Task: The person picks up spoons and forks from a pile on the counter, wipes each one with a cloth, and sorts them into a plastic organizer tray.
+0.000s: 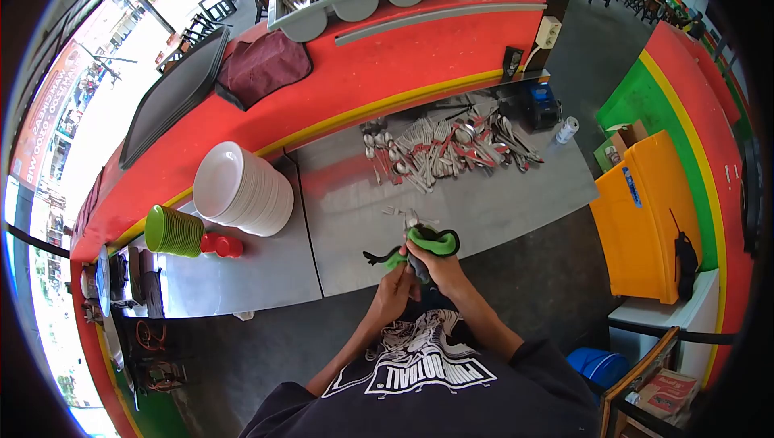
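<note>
My right hand (pixel 436 265) is closed around a green cloth (pixel 429 243) with a black edge. A metal piece of cutlery (pixel 412 218), which looks like a spoon, sticks up out of the cloth; its exact kind is hard to make out. Just below, my left hand (pixel 393 293) is closed at the lower end of the cloth and cutlery, with its fingertips partly hidden. Both hands are close together over the near edge of the steel table (pixel 347 236). One or two forks (pixel 393 211) lie on the steel just beyond them.
A heap of spoons and forks (pixel 443 148) covers the table's far part. White plates (pixel 258 196), green bowls (pixel 173 232) and red cups (pixel 228 246) are stacked at left. A grey cutlery tray (pixel 355 3) sits on the red ledge. A can (pixel 568 130) stands at right.
</note>
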Demonstrator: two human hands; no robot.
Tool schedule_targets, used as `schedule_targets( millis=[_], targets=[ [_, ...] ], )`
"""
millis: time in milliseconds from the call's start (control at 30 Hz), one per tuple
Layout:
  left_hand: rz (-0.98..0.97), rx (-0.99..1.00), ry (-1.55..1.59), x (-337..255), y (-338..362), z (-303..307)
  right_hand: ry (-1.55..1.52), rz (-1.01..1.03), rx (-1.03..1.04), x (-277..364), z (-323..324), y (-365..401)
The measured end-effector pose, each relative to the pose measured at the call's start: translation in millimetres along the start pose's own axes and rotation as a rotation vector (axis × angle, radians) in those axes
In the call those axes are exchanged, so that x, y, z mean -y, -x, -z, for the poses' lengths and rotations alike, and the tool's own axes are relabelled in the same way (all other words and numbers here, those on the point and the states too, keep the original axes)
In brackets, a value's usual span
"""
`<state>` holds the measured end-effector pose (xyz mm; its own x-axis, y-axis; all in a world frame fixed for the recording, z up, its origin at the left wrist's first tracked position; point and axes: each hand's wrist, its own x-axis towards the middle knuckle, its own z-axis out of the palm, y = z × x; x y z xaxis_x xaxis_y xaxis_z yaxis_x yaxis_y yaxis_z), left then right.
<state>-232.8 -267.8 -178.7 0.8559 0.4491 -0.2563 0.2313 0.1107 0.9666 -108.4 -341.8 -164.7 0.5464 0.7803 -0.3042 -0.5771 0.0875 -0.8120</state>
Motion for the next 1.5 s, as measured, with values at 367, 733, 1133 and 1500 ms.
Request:
schedule_targets(
  millis=[367,733,1133,1500],
  targets=[
    [-0.082,-0.178,-0.092,-73.2,-93.7,23.4,0.326,0.341,0.145,19.0,29.9,-27.7],
    [-0.248,-0.312,0.113,-102.2,-157.1,42.3,0.425,0.365,0.051,41.3,12.0,-51.3],
    [-0.226,-0.242,0.345,-112.2,-193.8,81.9,0.428,0.377,-0.019,43.1,14.5,-58.5],
    [-0.265,0.076,0.675,-147.4,-225.7,114.8,-0.028,0.144,-0.026,53.0,1.8,-79.9]
  ],
)
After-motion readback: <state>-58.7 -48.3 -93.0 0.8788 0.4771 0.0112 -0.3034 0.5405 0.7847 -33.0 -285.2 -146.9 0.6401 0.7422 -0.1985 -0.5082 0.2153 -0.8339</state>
